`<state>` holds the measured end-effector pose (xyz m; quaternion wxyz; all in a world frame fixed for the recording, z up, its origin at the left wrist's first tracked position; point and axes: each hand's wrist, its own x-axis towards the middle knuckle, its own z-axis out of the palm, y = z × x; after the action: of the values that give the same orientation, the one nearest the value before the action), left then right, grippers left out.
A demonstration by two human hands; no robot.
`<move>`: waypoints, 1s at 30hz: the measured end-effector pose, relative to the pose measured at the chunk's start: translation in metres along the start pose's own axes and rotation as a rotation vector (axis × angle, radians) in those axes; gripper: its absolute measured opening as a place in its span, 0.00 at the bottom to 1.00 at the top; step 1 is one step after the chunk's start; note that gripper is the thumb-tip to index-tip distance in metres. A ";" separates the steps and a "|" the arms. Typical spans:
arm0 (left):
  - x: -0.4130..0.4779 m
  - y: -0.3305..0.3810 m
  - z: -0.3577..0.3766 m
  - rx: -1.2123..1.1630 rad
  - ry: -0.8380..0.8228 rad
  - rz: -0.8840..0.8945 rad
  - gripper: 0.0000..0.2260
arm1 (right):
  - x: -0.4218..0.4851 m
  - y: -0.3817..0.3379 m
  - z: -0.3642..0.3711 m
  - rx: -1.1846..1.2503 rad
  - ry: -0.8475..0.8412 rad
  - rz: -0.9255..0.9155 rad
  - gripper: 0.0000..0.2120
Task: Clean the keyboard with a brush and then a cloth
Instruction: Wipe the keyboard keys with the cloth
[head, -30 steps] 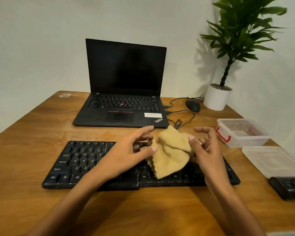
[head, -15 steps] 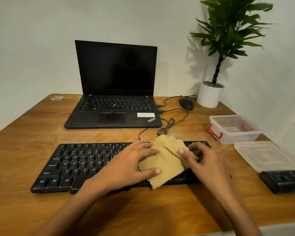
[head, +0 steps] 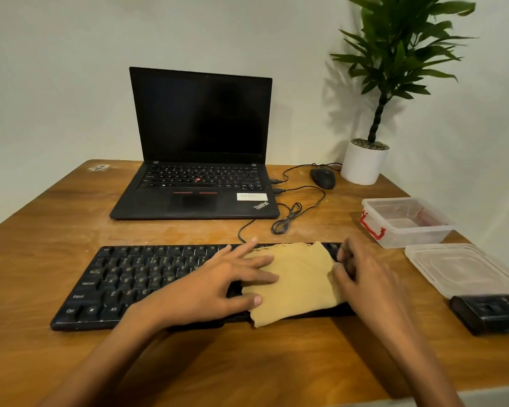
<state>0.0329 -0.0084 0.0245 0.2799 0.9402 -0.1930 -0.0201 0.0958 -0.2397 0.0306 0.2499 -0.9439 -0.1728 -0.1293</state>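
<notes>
The black keyboard (head: 147, 277) lies along the near side of the wooden table (head: 41, 245). The left hand (head: 218, 286) rests on its middle keys, fingers spread and flat, tips pressing the left edge of the tan cloth (head: 300, 280), which is laid out over the keyboard's right half. The right hand (head: 368, 280) has its fingers curled, pinching the cloth's right edge.

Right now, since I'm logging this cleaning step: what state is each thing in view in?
laptop: open, screen dark.
keyboard: flat on the table, right part under the cloth.
cloth: spread flat over the keyboard's right part.
container: open, uncovered.
lid: lying on the table beside the container.
left hand: fingers straight, pressing on the cloth.
right hand: pinches the cloth's right edge.
</notes>
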 end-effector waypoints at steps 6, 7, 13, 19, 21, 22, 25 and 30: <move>-0.012 0.003 -0.002 0.050 -0.143 -0.012 0.35 | 0.005 0.016 -0.023 0.465 -0.354 0.083 0.15; -0.012 0.003 0.001 0.083 -0.137 -0.018 0.36 | 0.006 0.019 -0.026 0.499 -0.424 0.088 0.16; -0.007 0.004 0.020 0.150 0.106 -0.018 0.24 | 0.004 0.028 -0.027 0.341 -0.485 0.009 0.19; -0.004 0.008 0.013 -0.115 0.397 -0.095 0.16 | 0.011 0.020 -0.025 0.415 -0.415 -0.034 0.09; 0.003 0.009 0.012 -0.074 0.511 -0.135 0.10 | 0.017 0.019 -0.019 0.370 -0.375 -0.018 0.14; 0.007 0.009 0.011 -0.071 0.541 -0.162 0.06 | 0.021 0.019 -0.015 0.355 -0.353 0.010 0.15; 0.017 0.008 0.010 -0.097 0.540 -0.260 0.06 | 0.030 0.015 -0.004 0.278 -0.294 0.087 0.14; 0.028 0.000 0.007 -0.111 0.519 -0.406 0.03 | 0.035 0.005 0.006 -0.022 -0.185 0.094 0.16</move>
<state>0.0578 -0.0227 0.0206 0.3609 0.9165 0.0774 0.1542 0.1304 -0.2311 0.0351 0.2282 -0.9616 -0.1492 -0.0314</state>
